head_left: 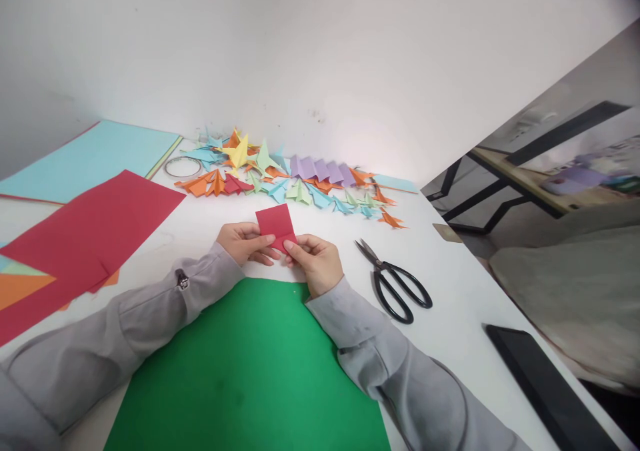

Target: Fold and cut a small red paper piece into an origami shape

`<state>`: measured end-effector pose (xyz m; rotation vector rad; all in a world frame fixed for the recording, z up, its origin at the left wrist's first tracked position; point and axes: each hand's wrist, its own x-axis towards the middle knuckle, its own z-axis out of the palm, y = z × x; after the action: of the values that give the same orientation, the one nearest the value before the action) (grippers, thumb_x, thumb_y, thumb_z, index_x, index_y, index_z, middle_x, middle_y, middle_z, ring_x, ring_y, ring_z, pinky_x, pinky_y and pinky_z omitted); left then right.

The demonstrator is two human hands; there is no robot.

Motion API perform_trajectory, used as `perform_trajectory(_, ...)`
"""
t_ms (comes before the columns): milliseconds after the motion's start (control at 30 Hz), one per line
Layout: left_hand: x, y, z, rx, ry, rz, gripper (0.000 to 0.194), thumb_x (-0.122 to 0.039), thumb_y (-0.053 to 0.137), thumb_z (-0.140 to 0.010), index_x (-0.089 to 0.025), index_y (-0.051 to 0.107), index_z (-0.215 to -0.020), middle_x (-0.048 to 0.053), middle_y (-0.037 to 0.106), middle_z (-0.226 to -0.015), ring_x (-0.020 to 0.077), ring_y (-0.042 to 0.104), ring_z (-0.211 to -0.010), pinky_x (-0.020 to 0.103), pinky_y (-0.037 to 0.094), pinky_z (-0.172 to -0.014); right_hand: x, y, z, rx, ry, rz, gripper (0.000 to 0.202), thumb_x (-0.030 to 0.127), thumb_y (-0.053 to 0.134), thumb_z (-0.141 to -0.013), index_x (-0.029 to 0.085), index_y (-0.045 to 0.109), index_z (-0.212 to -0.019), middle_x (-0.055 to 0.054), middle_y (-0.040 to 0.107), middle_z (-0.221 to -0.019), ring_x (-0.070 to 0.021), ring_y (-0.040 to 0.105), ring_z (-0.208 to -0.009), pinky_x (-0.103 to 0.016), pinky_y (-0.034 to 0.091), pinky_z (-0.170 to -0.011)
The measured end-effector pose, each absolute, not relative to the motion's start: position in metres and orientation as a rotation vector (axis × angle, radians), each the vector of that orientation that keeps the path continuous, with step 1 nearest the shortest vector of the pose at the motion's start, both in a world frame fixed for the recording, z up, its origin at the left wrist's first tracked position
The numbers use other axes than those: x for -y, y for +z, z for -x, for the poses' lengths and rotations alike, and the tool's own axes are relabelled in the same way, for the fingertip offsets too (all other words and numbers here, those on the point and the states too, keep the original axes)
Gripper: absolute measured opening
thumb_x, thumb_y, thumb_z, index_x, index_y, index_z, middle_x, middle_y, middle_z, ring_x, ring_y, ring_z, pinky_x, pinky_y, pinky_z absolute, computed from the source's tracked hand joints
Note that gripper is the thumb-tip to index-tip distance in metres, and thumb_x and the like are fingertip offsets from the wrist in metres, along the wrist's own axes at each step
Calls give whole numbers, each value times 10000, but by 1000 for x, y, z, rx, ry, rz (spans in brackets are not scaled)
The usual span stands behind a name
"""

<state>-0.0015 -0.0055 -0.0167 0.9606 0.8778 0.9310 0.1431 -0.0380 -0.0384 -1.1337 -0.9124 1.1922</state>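
A small red square of paper (pixel 275 222) with a crease across its lower part is held up between both hands. My left hand (pixel 244 243) pinches its lower left side, the thumb lying on the front. At the lower right, my right hand (pixel 317 262) grips the paper with its thumb pressed near the crease. Below the hands, a large green sheet (pixel 245 371) lies on the white table. Black-handled scissors (pixel 395 281) rest to the right of my right hand, blades partly apart.
Folded paper figures (pixel 300 189) in several colours line the wall. A roll of tape (pixel 183 167) lies beside them. Red sheets (pixel 105 237) and a light blue sheet (pixel 100 157) cover the left side. A black flat device (pixel 545 377) sits near the right table edge.
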Motion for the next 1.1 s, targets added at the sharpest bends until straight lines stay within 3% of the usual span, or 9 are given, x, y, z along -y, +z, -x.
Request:
perform_trajectory(67,5,-17,1,-874,933,-961,334,-260,780,-540,-73,615,-762,46,662,-551,164,645,-510,230,527,-448,38,-38,-143,900,1190,1141,215,318,784,-547,156,669,-631,18,622,-446,-87,524,-379,-214,433,-414)
perform_trajectory(133,7,-16,0,-887,957,-981,429,-259,749,-592,-74,567,-933,40,662,-565,178,651,-516,248,532,-448,38,-38,-143,886,1188,1149,210,311,785,-547,155,669,-628,21,616,-437,-84,517,-372,-210,426,-405)
perform_trajectory(233,10,-15,0,-907,1042,-1057,701,-265,681,-677,-139,318,-1262,-7,644,-585,191,661,-546,283,548,-469,38,-37,-142,858,1183,1144,209,307,784,-550,152,674,-637,25,609,-431,-79,506,-370,-207,413,-400)
perform_trajectory(300,13,-16,-1,-900,1136,-1129,773,-271,661,-692,-212,216,-1321,-8,648,-702,165,660,-574,278,558,-495,38,-37,-142,825,1185,1129,212,306,785,-546,151,676,-639,24,611,-439,-75,507,-381,-202,409,-405)
perform_trajectory(400,14,-21,-3,-838,1290,-1277,565,-272,671,-674,-211,432,-1182,38,631,-936,126,650,-660,248,569,-562,37,-37,-143,771,1196,1101,220,304,792,-531,150,675,-635,22,619,-453,-73,513,-397,-198,412,-416)
perform_trajectory(500,12,-30,-5,-776,1283,-1416,220,-280,670,-664,-136,638,-828,46,651,-844,139,644,-694,240,577,-594,37,-38,-143,774,1203,1087,227,303,795,-527,150,679,-648,21,626,-462,-75,521,-404,-200,420,-426)
perform_trajectory(667,10,-33,-6,-866,1246,-1250,208,-265,709,-609,-115,673,-749,19,666,-581,154,647,-529,263,575,-502,38,-38,-143,847,1195,1078,206,294,791,-542,154,679,-642,21,632,-465,-80,539,-414,-204,439,-450)
perform_trajectory(1100,13,-21,-6,-943,1244,-1076,188,-106,744,-501,-119,655,-667,-42,621,-472,99,608,-451,194,548,-462,39,-38,-142,882,1240,1042,193,308,756,-604,165,685,-711,23,643,-487,-86,561,-427,-204,480,-450)
